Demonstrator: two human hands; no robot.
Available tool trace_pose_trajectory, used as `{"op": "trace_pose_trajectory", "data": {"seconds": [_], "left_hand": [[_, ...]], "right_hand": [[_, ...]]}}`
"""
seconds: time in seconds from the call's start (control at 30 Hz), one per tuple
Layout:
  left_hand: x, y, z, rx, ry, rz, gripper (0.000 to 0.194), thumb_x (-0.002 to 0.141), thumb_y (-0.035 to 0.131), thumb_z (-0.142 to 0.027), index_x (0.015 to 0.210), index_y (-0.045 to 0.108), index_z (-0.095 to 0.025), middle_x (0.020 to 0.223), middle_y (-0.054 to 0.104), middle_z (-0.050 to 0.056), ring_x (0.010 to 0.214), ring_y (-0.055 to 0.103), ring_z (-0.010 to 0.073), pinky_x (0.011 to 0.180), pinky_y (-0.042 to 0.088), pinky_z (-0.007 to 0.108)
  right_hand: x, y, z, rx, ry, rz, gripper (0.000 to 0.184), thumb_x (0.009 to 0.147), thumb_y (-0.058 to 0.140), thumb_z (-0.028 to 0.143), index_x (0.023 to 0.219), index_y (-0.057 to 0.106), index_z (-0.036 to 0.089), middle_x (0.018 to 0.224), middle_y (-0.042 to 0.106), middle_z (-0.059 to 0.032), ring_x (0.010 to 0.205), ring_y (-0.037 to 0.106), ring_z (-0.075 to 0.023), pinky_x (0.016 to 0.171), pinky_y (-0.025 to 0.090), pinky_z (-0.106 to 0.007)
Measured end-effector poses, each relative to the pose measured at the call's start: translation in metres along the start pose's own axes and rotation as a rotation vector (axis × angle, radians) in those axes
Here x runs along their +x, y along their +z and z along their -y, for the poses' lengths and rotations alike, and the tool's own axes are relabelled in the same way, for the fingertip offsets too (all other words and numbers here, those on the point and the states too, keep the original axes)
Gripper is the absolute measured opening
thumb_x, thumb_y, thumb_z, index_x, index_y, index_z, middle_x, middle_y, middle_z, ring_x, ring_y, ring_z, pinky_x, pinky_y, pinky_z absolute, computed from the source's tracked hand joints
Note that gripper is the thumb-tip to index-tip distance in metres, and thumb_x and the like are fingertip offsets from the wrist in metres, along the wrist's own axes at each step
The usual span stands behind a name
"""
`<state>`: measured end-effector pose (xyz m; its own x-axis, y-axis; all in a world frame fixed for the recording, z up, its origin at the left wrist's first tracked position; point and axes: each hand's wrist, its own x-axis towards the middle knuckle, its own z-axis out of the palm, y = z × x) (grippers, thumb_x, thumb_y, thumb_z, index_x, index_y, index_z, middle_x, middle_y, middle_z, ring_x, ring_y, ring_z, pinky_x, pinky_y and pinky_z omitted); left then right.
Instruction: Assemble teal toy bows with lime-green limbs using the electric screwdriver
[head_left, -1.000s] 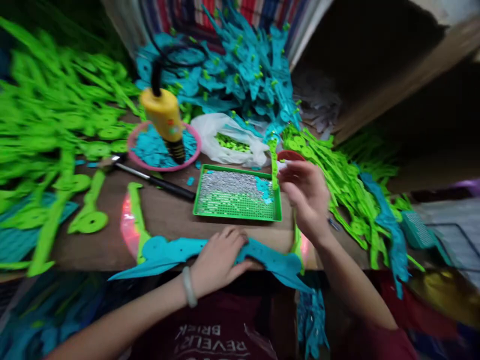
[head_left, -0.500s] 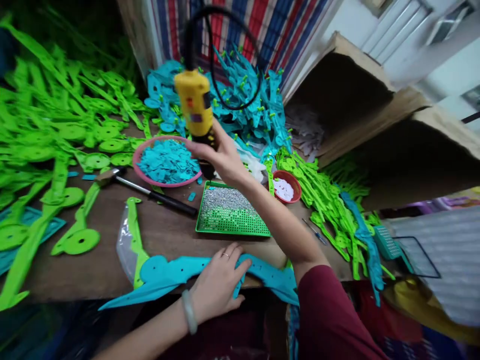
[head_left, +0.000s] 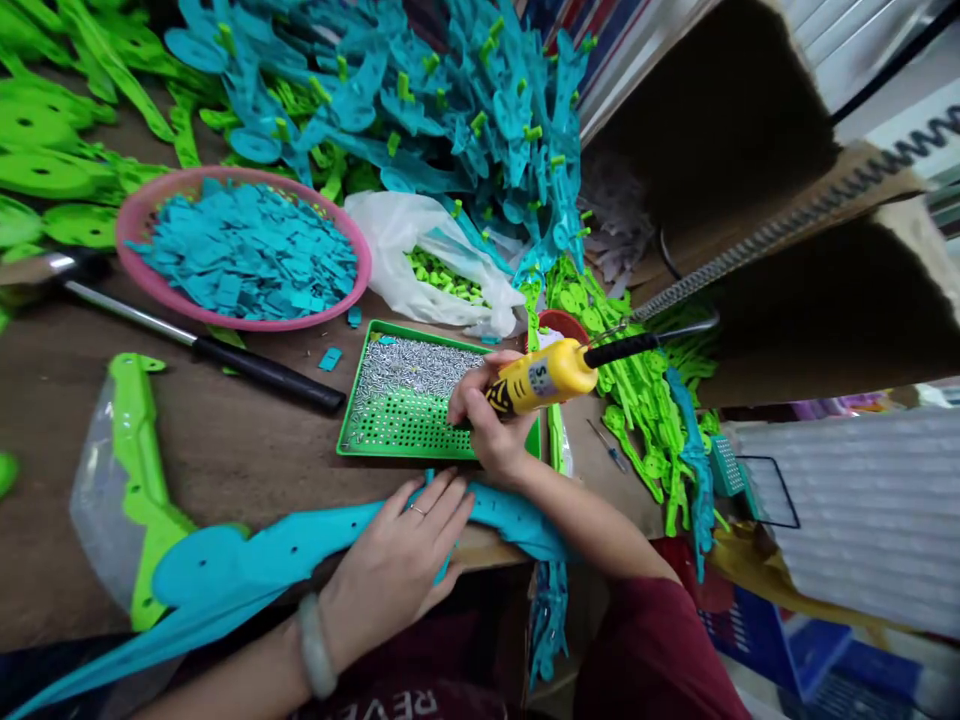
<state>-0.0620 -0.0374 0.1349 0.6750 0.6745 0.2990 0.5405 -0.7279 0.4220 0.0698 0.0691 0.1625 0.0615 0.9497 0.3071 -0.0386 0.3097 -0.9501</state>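
Note:
My right hand (head_left: 491,420) is wrapped round a yellow and black electric screwdriver (head_left: 547,376), tilted with its cord end up to the right. Its tip is hidden by my fingers, over the green perforated tray (head_left: 401,448) of small silver screws (head_left: 420,368). My left hand (head_left: 401,550) grips a long, curved blue plastic piece (head_left: 300,540) at the table's front edge, fingers across its top and thumb at the near side. Under the piece's left end lies a lime-green part with a clear blade (head_left: 139,440).
A pink basket of blue chips (head_left: 247,250) and a white bag of green bits (head_left: 442,275) stand behind the tray. A hammer (head_left: 262,375) lies left. Blue assemblies (head_left: 420,110) and green parts (head_left: 615,380) are piled behind and right. Cardboard boxes (head_left: 787,270) stand at the right.
My right hand has brought the screwdriver down and right, from above the pink basket to the screw tray. My left hand stays on the blue piece. The view has moved closer.

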Motion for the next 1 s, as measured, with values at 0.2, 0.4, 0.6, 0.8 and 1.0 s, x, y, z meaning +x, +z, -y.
{"op": "trace_pose_trajectory", "data": {"seconds": [0.2, 0.4, 0.6, 0.8, 1.0], "left_hand": [[0.000, -0.004, 0.001, 0.045, 0.042, 0.027, 0.053, 0.093, 0.051, -0.036, 0.139, 0.051, -0.008, 0.144, 0.056, 0.015, 0.130, 0.053, 0.0296, 0.103, 0.042, 0.046], [-0.001, -0.003, 0.001, 0.041, 0.031, 0.024, 0.052, 0.095, 0.049, -0.037, 0.139, 0.052, -0.009, 0.147, 0.053, 0.014, 0.133, 0.051, 0.0294, 0.105, 0.041, 0.046], [-0.009, -0.001, -0.002, 0.050, 0.056, 0.026, 0.047, 0.098, 0.042, -0.026, 0.141, 0.051, -0.010, 0.151, 0.048, 0.015, 0.139, 0.045, 0.0315, 0.104, 0.040, 0.050], [-0.015, -0.003, 0.003, 0.087, 0.165, 0.058, 0.050, 0.095, 0.044, -0.016, 0.145, 0.045, -0.010, 0.152, 0.044, 0.021, 0.138, 0.044, 0.0389, 0.097, 0.042, 0.056], [-0.013, -0.005, 0.001, 0.117, 0.155, 0.068, 0.050, 0.094, 0.045, -0.016, 0.144, 0.046, -0.008, 0.153, 0.043, 0.020, 0.139, 0.044, 0.0388, 0.098, 0.042, 0.056]], "right_hand": [[-0.001, -0.001, -0.001, 0.018, 0.063, 0.022, 0.037, 0.084, 0.068, 0.041, 0.107, 0.042, 0.028, 0.062, 0.050, 0.0105, 0.043, 0.048, -0.0083, 0.042, 0.041, -0.024], [-0.003, 0.004, -0.006, 0.031, 0.101, 0.025, 0.039, 0.083, 0.070, 0.041, 0.103, 0.039, 0.028, 0.064, 0.051, 0.0100, 0.045, 0.048, -0.0082, 0.044, 0.041, -0.025], [-0.009, -0.009, 0.036, -0.053, 0.053, -0.068, 0.043, 0.084, 0.065, 0.050, 0.112, 0.040, 0.029, 0.062, 0.048, 0.0097, 0.044, 0.048, -0.0099, 0.045, 0.046, -0.028], [-0.074, -0.048, 0.095, -0.241, 0.021, -0.216, 0.029, 0.092, 0.057, 0.036, 0.115, 0.040, 0.035, 0.060, 0.043, 0.0102, 0.042, 0.046, -0.0108, 0.041, 0.046, -0.025], [-0.113, -0.062, 0.076, -0.275, 0.004, -0.193, 0.030, 0.093, 0.055, 0.032, 0.117, 0.037, 0.034, 0.062, 0.045, 0.0093, 0.045, 0.050, -0.0115, 0.045, 0.047, -0.026]]}}
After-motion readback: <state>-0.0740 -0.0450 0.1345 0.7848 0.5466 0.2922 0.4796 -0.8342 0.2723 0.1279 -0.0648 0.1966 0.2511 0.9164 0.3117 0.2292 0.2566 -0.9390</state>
